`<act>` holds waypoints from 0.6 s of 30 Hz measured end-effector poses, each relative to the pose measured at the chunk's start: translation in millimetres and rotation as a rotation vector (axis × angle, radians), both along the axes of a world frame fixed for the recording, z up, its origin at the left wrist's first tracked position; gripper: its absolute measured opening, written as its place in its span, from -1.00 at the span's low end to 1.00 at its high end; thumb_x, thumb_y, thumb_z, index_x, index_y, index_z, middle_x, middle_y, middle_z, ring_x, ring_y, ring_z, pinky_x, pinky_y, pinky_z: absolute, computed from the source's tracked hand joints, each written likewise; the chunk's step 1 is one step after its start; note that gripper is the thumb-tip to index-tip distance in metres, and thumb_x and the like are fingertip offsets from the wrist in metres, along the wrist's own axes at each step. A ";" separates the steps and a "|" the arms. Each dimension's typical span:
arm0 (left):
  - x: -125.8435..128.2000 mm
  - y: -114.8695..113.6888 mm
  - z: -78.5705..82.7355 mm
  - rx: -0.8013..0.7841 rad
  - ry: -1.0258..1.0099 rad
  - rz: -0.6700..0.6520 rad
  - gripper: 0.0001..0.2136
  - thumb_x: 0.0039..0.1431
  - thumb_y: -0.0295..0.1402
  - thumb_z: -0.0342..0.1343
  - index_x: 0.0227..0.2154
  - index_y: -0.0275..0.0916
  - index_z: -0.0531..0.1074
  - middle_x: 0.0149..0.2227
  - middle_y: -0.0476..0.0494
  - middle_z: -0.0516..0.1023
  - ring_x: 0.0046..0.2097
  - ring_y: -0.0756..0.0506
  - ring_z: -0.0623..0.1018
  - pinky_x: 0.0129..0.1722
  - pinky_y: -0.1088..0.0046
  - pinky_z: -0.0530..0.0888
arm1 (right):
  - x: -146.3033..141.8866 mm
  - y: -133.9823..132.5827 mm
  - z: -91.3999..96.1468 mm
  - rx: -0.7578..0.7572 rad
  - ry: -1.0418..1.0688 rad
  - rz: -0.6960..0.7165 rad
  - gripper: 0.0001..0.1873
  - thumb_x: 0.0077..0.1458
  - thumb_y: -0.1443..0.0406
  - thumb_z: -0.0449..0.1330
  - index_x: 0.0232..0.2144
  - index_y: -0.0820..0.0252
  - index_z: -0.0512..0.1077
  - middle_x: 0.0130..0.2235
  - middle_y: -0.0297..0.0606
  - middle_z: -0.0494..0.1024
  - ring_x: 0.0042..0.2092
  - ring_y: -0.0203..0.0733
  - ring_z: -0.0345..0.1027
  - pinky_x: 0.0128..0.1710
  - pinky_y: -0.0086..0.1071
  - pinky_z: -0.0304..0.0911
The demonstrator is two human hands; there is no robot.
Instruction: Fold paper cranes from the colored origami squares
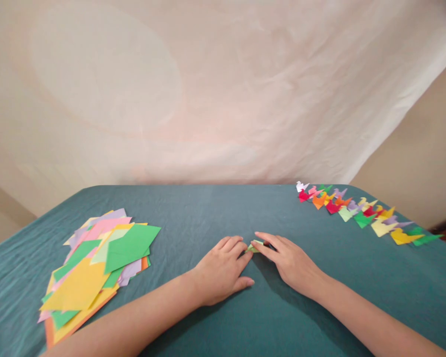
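Note:
A small piece of light green folded paper [259, 245] lies on the cloth between my two hands, partly covered by fingers. My left hand [221, 271] rests palm down with its thumb spread away, and its index fingertip touches the paper's left end. From the other side, my right hand [292, 262] has its fingers over the paper, holding it against the table; its thumb is hidden. How far the paper is folded cannot be made out.
A loose heap of coloured paper sheets [80, 285] lies at the left. Folded paper cranes [382, 227] in many colours stand in slanting rows at the right. Dark green cloth [193, 213] covers the table, and a pale sheet [223, 89] hangs behind it.

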State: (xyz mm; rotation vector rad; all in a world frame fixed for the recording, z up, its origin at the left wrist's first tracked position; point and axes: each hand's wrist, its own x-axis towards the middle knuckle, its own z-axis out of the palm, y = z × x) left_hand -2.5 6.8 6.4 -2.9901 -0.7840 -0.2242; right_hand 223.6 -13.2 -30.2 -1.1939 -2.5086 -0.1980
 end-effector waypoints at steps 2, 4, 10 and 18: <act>0.2 -0.1 -0.4 0.006 0.001 0.004 -0.49 0.15 -0.05 -0.03 0.08 -0.26 0.19 0.02 -0.25 0.29 0.14 -0.23 0.20 0.12 0.21 0.11 | -1.1 0.6 1.0 -0.003 -0.049 0.007 -0.54 0.12 0.48 -0.01 0.07 0.14 0.27 0.12 -0.06 0.26 -0.01 -0.08 0.25 -0.08 -0.14 0.27; 0.6 -0.7 -0.6 0.009 0.001 0.008 -0.49 0.15 -0.05 -0.03 0.07 -0.26 0.19 0.02 -0.25 0.29 0.14 -0.23 0.20 0.12 0.22 0.11 | -0.9 1.0 1.8 -0.004 -0.082 0.013 -0.57 0.12 0.47 0.01 0.04 0.13 0.29 0.11 -0.07 0.27 -0.02 -0.07 0.24 -0.10 -0.14 0.27; 3.6 -7.3 -4.2 0.039 -0.002 0.066 -0.49 0.14 -0.04 -0.02 0.04 -0.28 0.21 0.00 -0.26 0.31 0.12 -0.23 0.23 0.12 0.20 0.12 | 1.0 2.2 2.5 0.003 -0.070 0.067 -0.58 0.10 0.45 0.06 0.03 0.16 0.30 0.00 -0.11 0.39 -0.04 -0.09 0.23 -0.13 -0.18 0.27; 3.7 -13.4 -7.9 0.062 -0.015 0.134 -0.49 0.15 -0.03 -0.03 0.07 -0.24 0.19 0.02 -0.24 0.31 0.12 -0.23 0.22 0.14 0.16 0.09 | -0.1 3.3 1.6 0.005 -0.072 0.072 -0.57 0.08 0.46 0.06 0.03 0.17 0.31 -0.01 -0.13 0.40 -0.05 -0.10 0.23 -0.13 -0.19 0.26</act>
